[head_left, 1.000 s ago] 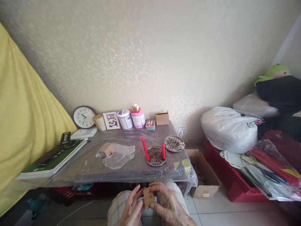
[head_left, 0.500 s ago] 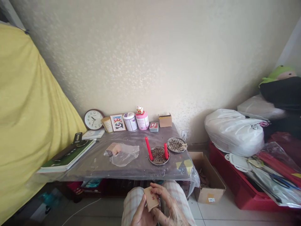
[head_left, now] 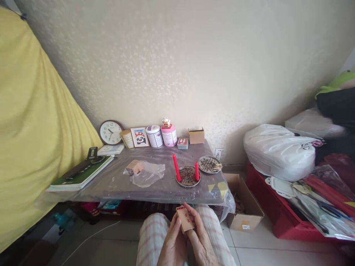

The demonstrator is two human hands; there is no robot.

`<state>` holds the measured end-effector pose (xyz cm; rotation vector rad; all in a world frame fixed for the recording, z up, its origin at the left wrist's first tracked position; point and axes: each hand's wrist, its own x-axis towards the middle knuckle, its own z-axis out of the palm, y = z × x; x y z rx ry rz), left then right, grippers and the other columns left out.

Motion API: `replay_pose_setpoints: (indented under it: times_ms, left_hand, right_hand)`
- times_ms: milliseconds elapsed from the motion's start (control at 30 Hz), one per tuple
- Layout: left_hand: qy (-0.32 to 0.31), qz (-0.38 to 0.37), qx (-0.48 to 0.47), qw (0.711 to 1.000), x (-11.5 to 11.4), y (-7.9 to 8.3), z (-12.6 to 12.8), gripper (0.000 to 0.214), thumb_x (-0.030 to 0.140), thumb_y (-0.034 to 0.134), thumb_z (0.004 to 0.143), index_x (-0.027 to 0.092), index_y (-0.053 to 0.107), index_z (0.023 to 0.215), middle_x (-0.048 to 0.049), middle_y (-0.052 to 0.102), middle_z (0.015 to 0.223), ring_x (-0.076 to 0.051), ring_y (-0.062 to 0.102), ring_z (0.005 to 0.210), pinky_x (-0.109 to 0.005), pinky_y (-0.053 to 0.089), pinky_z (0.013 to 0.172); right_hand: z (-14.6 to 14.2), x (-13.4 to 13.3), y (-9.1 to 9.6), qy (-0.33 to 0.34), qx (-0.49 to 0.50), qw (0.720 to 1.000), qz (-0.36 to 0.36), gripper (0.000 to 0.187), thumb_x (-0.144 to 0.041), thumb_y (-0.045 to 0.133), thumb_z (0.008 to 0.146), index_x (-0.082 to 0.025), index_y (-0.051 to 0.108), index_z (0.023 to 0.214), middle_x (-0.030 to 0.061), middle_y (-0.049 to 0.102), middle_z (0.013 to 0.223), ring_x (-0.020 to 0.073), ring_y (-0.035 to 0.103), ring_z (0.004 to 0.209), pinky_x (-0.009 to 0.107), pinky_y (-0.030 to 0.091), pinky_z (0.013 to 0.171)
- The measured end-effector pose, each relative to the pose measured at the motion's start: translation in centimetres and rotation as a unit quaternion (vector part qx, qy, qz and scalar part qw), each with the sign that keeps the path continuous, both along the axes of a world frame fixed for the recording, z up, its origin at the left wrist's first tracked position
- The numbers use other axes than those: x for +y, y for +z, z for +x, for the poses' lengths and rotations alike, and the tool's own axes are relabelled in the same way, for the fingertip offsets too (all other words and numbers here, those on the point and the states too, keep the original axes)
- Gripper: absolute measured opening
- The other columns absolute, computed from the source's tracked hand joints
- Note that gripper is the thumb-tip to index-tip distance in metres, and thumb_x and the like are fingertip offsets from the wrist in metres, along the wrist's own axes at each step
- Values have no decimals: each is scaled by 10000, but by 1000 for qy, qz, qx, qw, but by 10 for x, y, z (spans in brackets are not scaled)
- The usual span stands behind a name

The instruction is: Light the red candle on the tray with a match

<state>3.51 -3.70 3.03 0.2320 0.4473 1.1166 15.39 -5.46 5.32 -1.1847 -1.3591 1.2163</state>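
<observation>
Above my lap I hold a small tan matchbox (head_left: 185,219) with red print in both hands. Red match heads show at its far end. My left hand (head_left: 174,236) grips the box from the left side, and my right hand (head_left: 200,233) closes on it from the right, its fingers at the near end. Ahead on the table, a round metal tray (head_left: 188,184) bears dark bits and two upright red candles, a taller one (head_left: 176,168) and a shorter one (head_left: 196,171). Behind it to the right, another round tray (head_left: 202,169) holds several pale sticks (head_left: 217,167).
The table (head_left: 116,188) is wrapped in clear plastic. A plastic bag with a tan block (head_left: 136,167) lies left of the candles. Along the wall stand a clock (head_left: 111,132), tins (head_left: 154,136) and a small carton (head_left: 196,136). A cardboard box (head_left: 246,218) and red bin (head_left: 280,218) stand right.
The matchbox has turned in my hands and its far end now shows red match heads. My right fingers have shifted along its side and near end. The view has tilted down slightly.
</observation>
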Motion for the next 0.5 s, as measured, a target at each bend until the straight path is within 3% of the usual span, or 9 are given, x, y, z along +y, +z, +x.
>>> replay_pose_setpoints:
  times_ms: [133, 233, 300, 367, 433, 500]
  left_hand:
    - [10, 5, -17, 1000, -1, -2, -5, 266, 310, 780, 810, 207, 774, 1055, -78, 807, 1008, -193, 717, 944, -300, 537, 880]
    - [10, -5, -5, 1000, -3, -8, -12, 209, 275, 689, 892, 211, 755, 1080, -88, 809, 967, -171, 730, 891, -290, 551, 797]
    - [-2, -10, 7, 1000, -5, -11, -15, 221, 278, 676, 902, 234, 742, 1108, -82, 811, 955, -164, 739, 844, -288, 555, 761]
    - [-25, -2, 21, 999, -7, -13, -15, 243, 310, 681, 897, 249, 734, 1126, -84, 812, 944, -161, 740, 781, -279, 552, 721]
    - [-46, 5, 35, 998, -8, -14, -13, 269, 352, 691, 884, 244, 734, 1127, -101, 812, 931, -162, 737, 741, -265, 541, 690]
    - [-52, 2, 42, 998, -10, -15, -11, 303, 377, 721, 855, 241, 735, 1126, -108, 813, 929, -161, 732, 715, -252, 531, 658]
  right_hand:
    - [9, 8, -2, 49, 40, 998, 17, 619, -366, 639, 872, -294, 458, 1460, 66, 578, 1476, 261, 516, 1386, 447, 387, 1199]
    - [22, 19, -1, 115, 121, 986, -18, 611, -366, 761, 788, -297, 552, 1358, 60, 676, 1343, 282, 596, 1290, 448, 471, 1104]
    - [27, 26, -2, 101, 162, 981, -42, 446, -412, 765, 807, -289, 645, 1217, 43, 746, 1185, 257, 671, 1157, 399, 536, 984]
    - [29, 33, -6, 52, 175, 982, -56, 299, -452, 773, 809, -270, 702, 1036, 7, 770, 957, 195, 715, 889, 322, 561, 791]
    - [27, 38, -11, 22, 183, 981, -66, 286, -489, 800, 775, -246, 703, 890, -31, 725, 761, 129, 633, 627, 263, 500, 608]
    - [25, 41, -15, 21, 188, 979, -79, 330, -514, 826, 734, -225, 690, 818, -51, 682, 659, 93, 547, 511, 237, 429, 532]
